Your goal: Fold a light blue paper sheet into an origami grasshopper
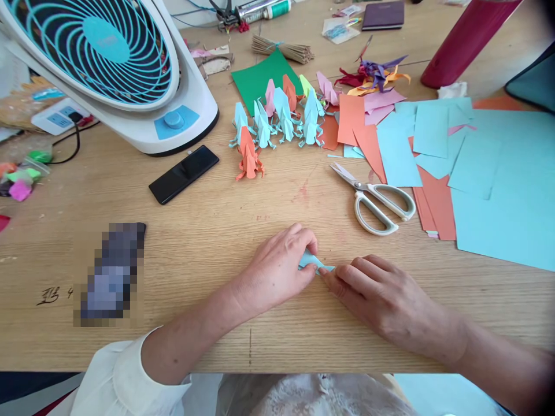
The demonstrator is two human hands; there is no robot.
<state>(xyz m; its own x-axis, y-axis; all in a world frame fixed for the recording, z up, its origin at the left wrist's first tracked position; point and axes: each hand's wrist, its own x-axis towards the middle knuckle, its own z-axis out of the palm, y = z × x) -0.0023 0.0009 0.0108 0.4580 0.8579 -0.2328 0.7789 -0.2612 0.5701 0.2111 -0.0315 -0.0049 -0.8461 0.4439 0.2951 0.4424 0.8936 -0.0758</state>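
Observation:
A small folded piece of light blue paper (309, 260) lies low over the wooden table (195, 242), between my two hands. My left hand (281, 263) grips its left part with thumb and fingers. At its narrow right end, my right hand (377, 294) pinches the paper, fingers curled. Much of the piece is covered by my fingers. Beyond my hands stand several folded paper figures, most of them light blue (284, 115), with an orange one (248, 155) in front. White-handled scissors (377, 199) lie slightly open above my right hand.
Blue sheets (515, 190) and orange strips (437, 202) spread over the right side. A fan (191, 104) stands at the back left, near a black phone (184, 174). A blurred-out dark object (110, 277) lies left. At the back right is a red bottle (463, 43).

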